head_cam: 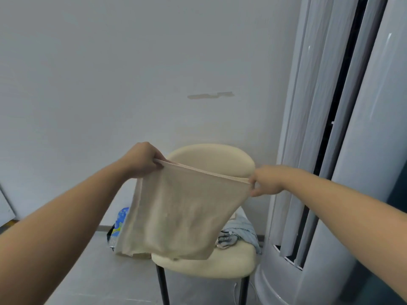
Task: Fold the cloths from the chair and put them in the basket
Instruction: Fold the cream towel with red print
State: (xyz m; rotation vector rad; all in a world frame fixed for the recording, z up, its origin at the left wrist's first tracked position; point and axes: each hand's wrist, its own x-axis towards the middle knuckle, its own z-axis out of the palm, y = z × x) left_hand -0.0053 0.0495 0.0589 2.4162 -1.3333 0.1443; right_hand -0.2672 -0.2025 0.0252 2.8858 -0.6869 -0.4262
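A beige cloth (180,216) hangs stretched in the air in front of the cream chair (211,159). My left hand (141,160) grips its upper left corner. My right hand (266,180) pinches its upper right corner. The cloth's lower edge hangs just above the chair seat (220,265). More cloths, a light blue one (242,227) and a patterned grey one (225,239), lie crumpled on the seat behind it, partly hidden. No basket is in view.
A tall white standing air conditioner (343,150) stands right beside the chair. A blue patterned bag (119,227) sits on the floor left of the chair, against the white wall (132,73). Grey floor lies in front.
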